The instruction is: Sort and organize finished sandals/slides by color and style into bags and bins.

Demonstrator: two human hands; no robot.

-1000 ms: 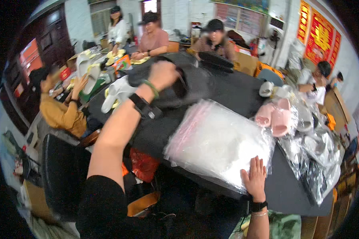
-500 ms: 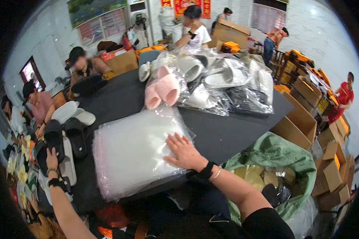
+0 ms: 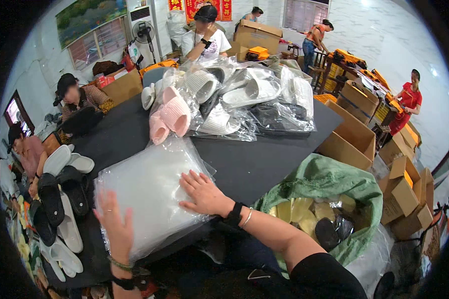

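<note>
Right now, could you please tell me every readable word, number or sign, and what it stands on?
Red rectangular wall banner: gold characters are there, but I won't copy the wording.
White short-sleeved T-shirt: a print, too small to read.
Black slide slippers: tiny pale marks, too small to read.
Stack of clear plastic bags under the right hand: no writing that I can make out.
Any other marks are too small to read.

Plastic bags (image 3: 152,199) look smooth and glossy, the tabletop (image 3: 264,167) matt.

right hand (image 3: 204,195) on clear plastic bags (image 3: 152,194), left hand (image 3: 116,230) near their left edge
</note>
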